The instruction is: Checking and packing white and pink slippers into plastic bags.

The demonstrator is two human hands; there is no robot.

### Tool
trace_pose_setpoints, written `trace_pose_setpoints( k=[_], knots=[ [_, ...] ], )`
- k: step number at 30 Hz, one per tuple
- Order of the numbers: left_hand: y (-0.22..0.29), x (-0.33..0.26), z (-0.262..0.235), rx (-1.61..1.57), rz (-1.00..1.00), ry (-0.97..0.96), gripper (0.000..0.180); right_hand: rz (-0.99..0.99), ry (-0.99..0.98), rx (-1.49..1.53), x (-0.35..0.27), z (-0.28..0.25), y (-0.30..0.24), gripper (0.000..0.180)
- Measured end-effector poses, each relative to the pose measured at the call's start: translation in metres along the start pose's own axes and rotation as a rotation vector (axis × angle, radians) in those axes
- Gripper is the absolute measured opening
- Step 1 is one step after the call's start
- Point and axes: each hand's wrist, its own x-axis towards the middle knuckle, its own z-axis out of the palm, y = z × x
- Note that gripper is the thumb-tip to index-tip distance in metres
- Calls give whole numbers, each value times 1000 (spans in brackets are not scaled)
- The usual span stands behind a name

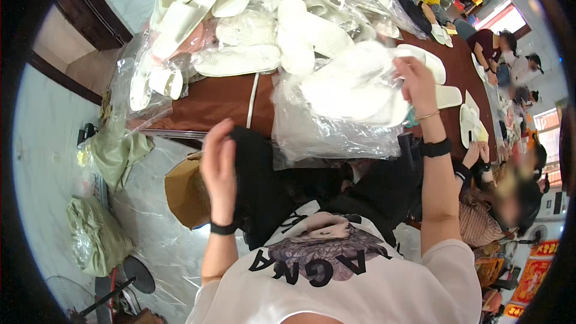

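Right hand at edge of white slippers, fingers bent; cannot tell whether gripping. Slippers atop clear plastic bags at near edge of brown table. Left hand raised near table edge, fingers loosely extended, above cardboard box. More slippers heaped behind.

The right hand meets white moulded slippers over clear plastic bags; the left hand hovers near the brown-covered bench.
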Motion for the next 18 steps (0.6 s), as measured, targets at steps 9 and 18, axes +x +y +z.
trace_pose_setpoints(
  k=[9,18],
  knots=[
    [-25,27,131,349,202,-292,65,-38,81,-527,-20,-16,175,36],
    [-35,61,150,460,331,-388,50,146,-88,-385,-16,29,186,38]
  ],
)
